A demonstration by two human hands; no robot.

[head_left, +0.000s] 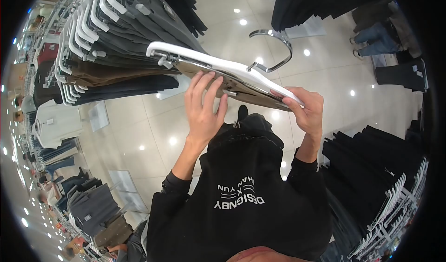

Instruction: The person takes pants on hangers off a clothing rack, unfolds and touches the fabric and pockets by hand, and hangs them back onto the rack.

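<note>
A white clip hanger (209,57) with a shiny metal hook (288,53) is held up before my chest, tilted down to the right. Brown trousers (251,96) hang from it by the waistband, seen from above. My right hand (306,108) is closed around the hanger's right end, thumb on the near side. Against the trousers near the left end rests my left hand (203,106), its fingers stretched out and apart on the fabric. A metal clip (169,59) shows at the hanger's left end.
At the upper left, a rack of grey trousers (153,34) on white hangers stands close to the held hanger. More dark garments (367,164) hang at the right. Black garments (316,4) hang at the top. A person in jeans (378,36) stands at the upper right.
</note>
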